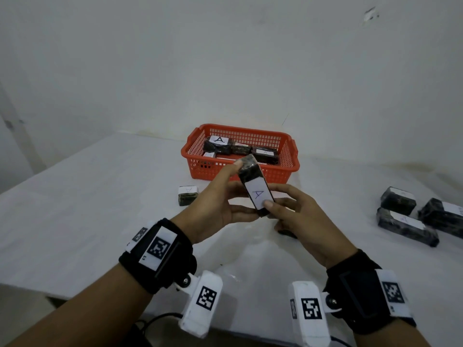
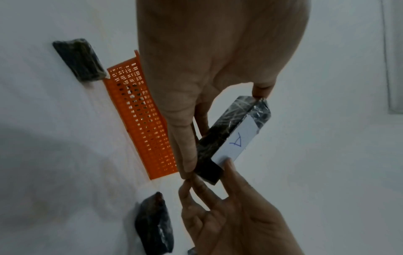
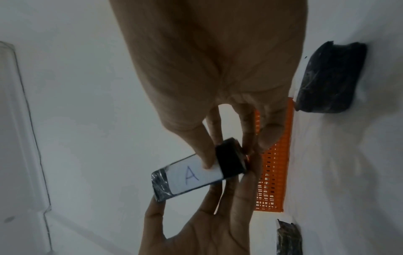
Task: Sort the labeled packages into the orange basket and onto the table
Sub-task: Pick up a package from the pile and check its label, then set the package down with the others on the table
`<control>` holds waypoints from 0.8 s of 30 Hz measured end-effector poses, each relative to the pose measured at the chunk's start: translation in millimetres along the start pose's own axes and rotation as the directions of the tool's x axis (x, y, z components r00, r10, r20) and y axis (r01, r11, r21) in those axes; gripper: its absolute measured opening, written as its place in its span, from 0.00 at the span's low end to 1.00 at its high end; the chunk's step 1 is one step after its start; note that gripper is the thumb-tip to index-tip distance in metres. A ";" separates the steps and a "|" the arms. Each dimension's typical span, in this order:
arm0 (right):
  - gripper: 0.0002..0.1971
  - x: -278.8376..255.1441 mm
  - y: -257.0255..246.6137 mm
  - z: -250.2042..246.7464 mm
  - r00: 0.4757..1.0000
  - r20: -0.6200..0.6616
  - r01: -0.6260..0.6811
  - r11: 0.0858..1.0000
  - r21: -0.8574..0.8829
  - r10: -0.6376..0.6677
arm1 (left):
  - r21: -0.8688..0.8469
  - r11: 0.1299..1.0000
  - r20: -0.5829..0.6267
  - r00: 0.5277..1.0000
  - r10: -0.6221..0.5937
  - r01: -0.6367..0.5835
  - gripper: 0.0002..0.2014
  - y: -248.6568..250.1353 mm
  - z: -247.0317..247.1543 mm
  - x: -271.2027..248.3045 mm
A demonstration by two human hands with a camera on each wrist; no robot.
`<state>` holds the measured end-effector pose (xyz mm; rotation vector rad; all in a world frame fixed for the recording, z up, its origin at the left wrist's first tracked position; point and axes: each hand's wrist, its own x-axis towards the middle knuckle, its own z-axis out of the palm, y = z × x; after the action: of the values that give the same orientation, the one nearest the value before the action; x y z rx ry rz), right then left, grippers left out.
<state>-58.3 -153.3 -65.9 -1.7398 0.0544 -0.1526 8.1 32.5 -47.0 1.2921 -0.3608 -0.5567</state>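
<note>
Both hands hold one dark wrapped package [image 1: 253,181] with a white label marked A, lifted above the table in front of the orange basket [image 1: 288,169]. My left hand [image 1: 223,196] grips its far end with the forefinger and supports it from below. My right hand [image 1: 288,209] pinches the near end, thumb on the label. The same package [image 2: 235,136] [image 3: 196,172] shows in both wrist views. The basket holds several labeled packages [image 1: 218,145].
A small A-labeled package [image 1: 188,195] lies on the white table [image 1: 87,196] left of the hands. Three dark packages [image 1: 406,221] lie at the right. Another dark package [image 1: 288,232] lies under my right hand. A wall stands behind the basket.
</note>
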 end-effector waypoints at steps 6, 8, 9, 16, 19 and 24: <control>0.13 -3.1 4.2 -23.8 0.987 -0.158 -0.008 0.975 0.221 0.044 | 0.118 0.992 -0.137 0.988 0.064 -0.048 0.19 3.4 24.7 12.3; 0.13 -8.4 4.9 -42.4 0.979 -0.199 0.013 0.969 0.249 0.038 | 0.214 0.965 -0.213 0.956 0.200 -0.154 0.13 -0.3 37.9 20.9; 0.14 -11.7 5.6 -51.8 0.976 -0.217 0.019 0.972 0.234 0.033 | 0.249 0.949 -0.208 0.946 0.247 -0.193 0.13 -2.9 46.3 26.0; 0.17 -41.8 17.9 -126.3 0.867 -0.481 0.007 0.963 0.268 0.127 | 0.249 0.959 -0.135 0.976 0.173 -0.136 0.20 -33.7 123.3 73.0; 0.19 -60.4 29.5 -171.4 0.818 -0.555 -0.030 0.974 0.225 0.153 | 0.226 0.971 -0.091 0.991 0.101 -0.078 0.22 -50.0 169.2 94.6; 0.14 -99.5 37.4 -245.7 0.711 -0.683 -0.061 0.982 0.179 0.169 | 0.299 0.954 -0.048 0.998 0.041 -0.025 0.19 -85.0 249.5 129.4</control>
<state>-187.7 -387.6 -68.9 -1.4388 0.6966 -0.7061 -38.7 -256.1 -74.4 1.5863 -0.4333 -0.4490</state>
